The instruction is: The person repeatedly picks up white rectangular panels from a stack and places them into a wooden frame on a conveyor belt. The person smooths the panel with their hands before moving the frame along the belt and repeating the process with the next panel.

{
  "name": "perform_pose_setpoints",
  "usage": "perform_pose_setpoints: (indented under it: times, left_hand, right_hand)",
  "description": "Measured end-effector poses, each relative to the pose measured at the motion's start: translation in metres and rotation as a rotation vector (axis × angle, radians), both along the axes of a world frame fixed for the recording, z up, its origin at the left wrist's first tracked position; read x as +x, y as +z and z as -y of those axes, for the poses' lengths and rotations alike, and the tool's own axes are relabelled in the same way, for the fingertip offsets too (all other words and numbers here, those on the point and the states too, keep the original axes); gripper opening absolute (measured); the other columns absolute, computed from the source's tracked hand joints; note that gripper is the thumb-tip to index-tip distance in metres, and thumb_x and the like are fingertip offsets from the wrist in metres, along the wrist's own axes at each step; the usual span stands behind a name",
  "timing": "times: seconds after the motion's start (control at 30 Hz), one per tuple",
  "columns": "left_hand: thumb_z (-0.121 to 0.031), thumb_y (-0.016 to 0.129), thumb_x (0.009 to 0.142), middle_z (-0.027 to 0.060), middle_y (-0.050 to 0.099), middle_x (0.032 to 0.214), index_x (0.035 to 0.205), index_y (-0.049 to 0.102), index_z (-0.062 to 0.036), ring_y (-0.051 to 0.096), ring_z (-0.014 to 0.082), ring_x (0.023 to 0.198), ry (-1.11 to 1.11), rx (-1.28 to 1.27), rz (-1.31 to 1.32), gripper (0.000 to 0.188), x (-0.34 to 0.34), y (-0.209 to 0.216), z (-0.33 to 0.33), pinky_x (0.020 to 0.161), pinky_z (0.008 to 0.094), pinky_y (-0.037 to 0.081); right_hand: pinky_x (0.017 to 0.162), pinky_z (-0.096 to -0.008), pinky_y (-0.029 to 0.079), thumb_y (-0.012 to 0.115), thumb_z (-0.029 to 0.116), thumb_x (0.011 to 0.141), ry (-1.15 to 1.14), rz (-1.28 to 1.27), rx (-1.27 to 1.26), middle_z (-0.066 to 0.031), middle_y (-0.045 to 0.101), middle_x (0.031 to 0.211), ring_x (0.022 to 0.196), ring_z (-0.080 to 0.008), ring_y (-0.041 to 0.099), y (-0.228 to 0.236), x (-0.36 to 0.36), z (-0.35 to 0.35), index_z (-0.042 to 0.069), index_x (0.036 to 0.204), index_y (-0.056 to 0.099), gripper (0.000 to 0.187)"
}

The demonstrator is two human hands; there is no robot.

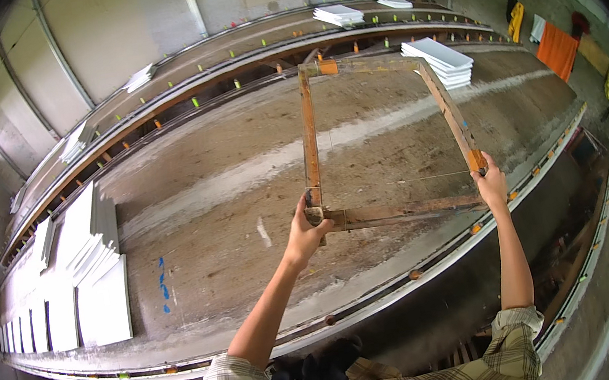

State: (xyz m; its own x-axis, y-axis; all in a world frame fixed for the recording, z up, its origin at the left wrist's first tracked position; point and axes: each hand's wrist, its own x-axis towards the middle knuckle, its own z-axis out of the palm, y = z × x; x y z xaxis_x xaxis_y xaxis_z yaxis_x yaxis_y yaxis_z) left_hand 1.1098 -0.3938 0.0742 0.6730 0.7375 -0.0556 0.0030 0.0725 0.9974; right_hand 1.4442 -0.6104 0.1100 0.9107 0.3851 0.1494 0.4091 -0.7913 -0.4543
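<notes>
1. Currently, left hand (301,235) closed around the near-left corner of a four-sided wooden frame (407,212), thumb on near bar.
2. Right hand (492,182) gripping the same frame at its near-right corner, fingers wrapped round the side bar.
3. Frame is in front of the person, over the long brown worktable (225,231); can't tell if its far bar touches the surface.
4. Orange piece (327,67) at frame's far-left corner; thin string (433,176) runs across the opening toward the right hand.
5. Stack of white trays or panels (438,68) on table, just beyond frame's far-right corner.
6. Overlapping white sheets (103,293) at table's left end; blue marks (164,285) just beside them.
7. Orange cloth (558,50) hangs at far right.
8. Both plaid sleeves (521,342) rolled up, forearms bare.
</notes>
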Motion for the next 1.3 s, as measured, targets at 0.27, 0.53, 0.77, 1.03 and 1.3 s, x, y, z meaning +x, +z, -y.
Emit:
perform_pose_setpoints:
  times: [0.27,0.53,0.77,1.03,1.3]
  left_hand:
    - [-0.012,0.065,0.072,0.0121,0.056,0.103,0.139,0.024,0.0041,0.054,0.0152,0.090,0.158,0.172,-0.085,0.081,-0.193,0.040,-0.036,0.078,0.0260,0.046]
    - [-0.016,0.067,0.069,0.0110,0.060,0.087,0.137,0.027,0.0055,0.056,0.0129,0.070,0.329,0.089,-0.213,0.082,-0.389,0.020,-0.061,0.063,0.0250,0.046]
    - [-0.018,0.067,0.070,0.0063,0.057,0.071,0.138,0.027,0.0047,0.053,0.0122,0.064,0.431,0.056,-0.220,0.082,-0.472,-0.019,-0.076,0.058,0.0252,0.045]
    - [-0.009,0.065,0.072,0.0107,0.057,0.101,0.140,0.021,0.0030,0.052,0.0116,0.076,0.371,-0.048,-0.118,0.082,-0.485,-0.023,-0.079,0.064,0.0231,0.046]
    - [0.006,0.058,0.072,0.0148,0.033,0.139,0.143,0.010,0.0002,0.042,0.0157,0.116,0.403,-0.016,-0.046,0.086,-0.470,-0.050,-0.061,0.094,0.0232,0.035]
  right_hand:
    - [0.082,-0.0407,0.048,0.066,0.014,0.077,0.310,0.050,0.321,-0.0175,0.064,0.101,0.093,-0.0338,0.062,0.012,-0.139,-0.067,0.012,0.129,0.045,0.056]
    - [0.086,-0.0377,0.044,0.066,0.013,0.077,0.457,-0.118,0.200,-0.0182,0.059,0.114,0.103,-0.0313,0.058,-0.034,-0.305,-0.155,0.007,0.128,0.045,0.056]
    - [0.086,-0.0343,0.044,0.067,0.009,0.075,0.554,-0.089,0.163,-0.0162,0.059,0.113,0.102,-0.0266,0.058,-0.047,-0.375,-0.205,0.003,0.125,0.047,0.055]
    - [0.087,-0.0368,0.045,0.066,0.010,0.078,0.540,-0.149,0.171,-0.0163,0.059,0.115,0.102,-0.0286,0.058,-0.072,-0.393,-0.207,0.002,0.127,0.046,0.054]
    - [0.084,-0.0407,0.046,0.069,0.015,0.075,0.622,-0.033,0.044,-0.0209,0.059,0.110,0.100,-0.0344,0.058,-0.102,-0.378,-0.206,0.005,0.131,0.041,0.063]
